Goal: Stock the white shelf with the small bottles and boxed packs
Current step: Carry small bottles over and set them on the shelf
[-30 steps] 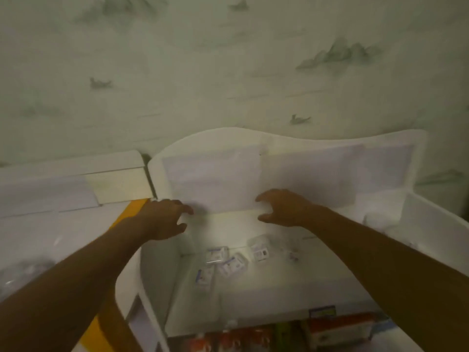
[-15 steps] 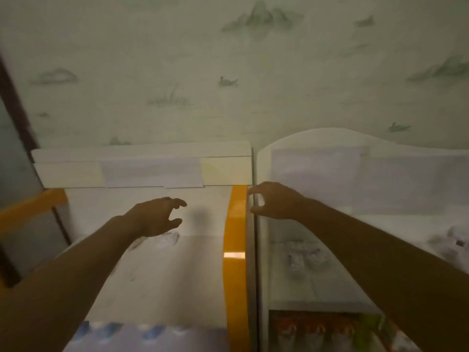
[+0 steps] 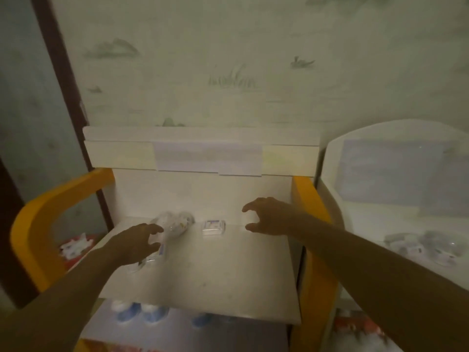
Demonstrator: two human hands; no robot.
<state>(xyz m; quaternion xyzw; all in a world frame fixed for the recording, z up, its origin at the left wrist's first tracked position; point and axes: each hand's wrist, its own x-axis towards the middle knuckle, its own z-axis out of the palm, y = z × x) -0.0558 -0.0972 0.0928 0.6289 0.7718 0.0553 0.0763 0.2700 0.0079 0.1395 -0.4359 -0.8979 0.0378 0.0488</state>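
Observation:
A white shelf (image 3: 228, 270) with orange side panels fills the middle of the head view. At its back lie a clear crinkled pack (image 3: 175, 222) and a small boxed pack (image 3: 213, 227). My left hand (image 3: 134, 245) hovers over the shelf's left part with fingers loosely curled, above a small pack (image 3: 158, 252) that it partly hides. My right hand (image 3: 269, 216) reaches in from the right, thumb and fingers spread in a C, holding nothing. Whether the left fingers touch the pack under them is unclear.
A second white shelf (image 3: 360, 224) stands at the right with several clear packs (image 3: 418, 247) on it. Blue-capped bottles (image 3: 139, 312) sit on the tier below. Orange panels (image 3: 309, 224) flank the middle shelf. A dark door frame (image 3: 63, 80) runs along the left.
The view has swung left from the right-hand white shelf to the orange-sided one. Both hands moved with it and now hover over this shelf's top.

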